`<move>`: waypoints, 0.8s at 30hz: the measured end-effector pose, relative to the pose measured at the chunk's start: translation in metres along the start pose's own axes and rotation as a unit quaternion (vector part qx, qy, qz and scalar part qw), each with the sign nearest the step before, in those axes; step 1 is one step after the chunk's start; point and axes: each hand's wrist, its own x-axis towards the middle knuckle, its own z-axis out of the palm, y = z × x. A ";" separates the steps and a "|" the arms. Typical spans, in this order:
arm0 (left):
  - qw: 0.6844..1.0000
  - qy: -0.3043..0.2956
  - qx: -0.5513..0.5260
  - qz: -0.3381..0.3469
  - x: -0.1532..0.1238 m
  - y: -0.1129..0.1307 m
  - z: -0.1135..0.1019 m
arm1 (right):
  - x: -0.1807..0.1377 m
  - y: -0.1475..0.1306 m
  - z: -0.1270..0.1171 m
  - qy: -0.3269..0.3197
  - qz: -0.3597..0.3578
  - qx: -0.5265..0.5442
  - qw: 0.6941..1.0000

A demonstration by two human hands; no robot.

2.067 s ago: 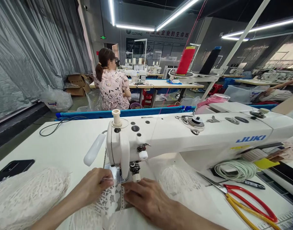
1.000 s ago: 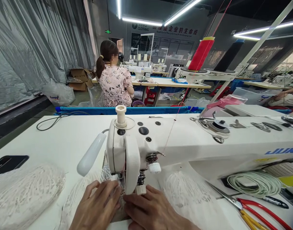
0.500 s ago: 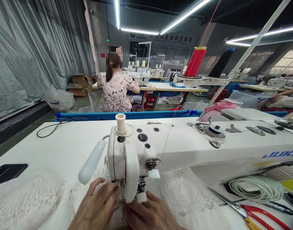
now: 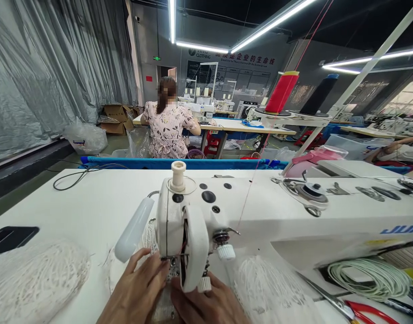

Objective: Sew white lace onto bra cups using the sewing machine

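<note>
White lace fabric (image 4: 164, 302) runs under the head of a white sewing machine (image 4: 169, 225), close to the needle. My left hand (image 4: 139, 283) lies on the lace left of the needle, fingers apart and bent, tips by the presser foot. On the other side, my right hand (image 4: 209, 299) has its thumb and fingers closed on the lace just in front of the machine head. The head's white lever cover and a tension knob hide some of its fingers. More white lace (image 4: 267, 283) lies bunched to the right of this hand.
A lace pile (image 4: 41, 279) and a black phone (image 4: 12, 238) lie left. Red-handled scissors (image 4: 344, 308) and a coiled pale green cord (image 4: 371, 276) sit right. A red thread cone (image 4: 282, 92) stands behind. Beyond the table, a person (image 4: 169, 121) sits at another machine.
The whole view has shifted slightly, so the machine appears farther right. A little more lace shows between my hands. Both hands stay by the needle.
</note>
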 end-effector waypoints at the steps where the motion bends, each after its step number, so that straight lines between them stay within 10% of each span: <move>1: 1.000 0.022 0.009 0.008 0.001 0.004 -0.001 | -0.001 0.000 -0.001 -0.012 -0.002 0.002 1.000; 5: 0.987 0.131 0.076 0.050 0.012 0.017 -0.012 | -0.004 -0.001 -0.006 -0.043 -0.006 0.010 0.999; 14: 0.983 0.161 0.082 0.042 0.014 0.020 -0.008 | -0.003 -0.003 -0.002 -0.003 -0.001 0.002 1.000; 24: 0.997 0.055 0.047 0.024 0.004 0.011 0.001 | -0.003 0.001 0.001 -0.009 -0.022 -0.016 1.000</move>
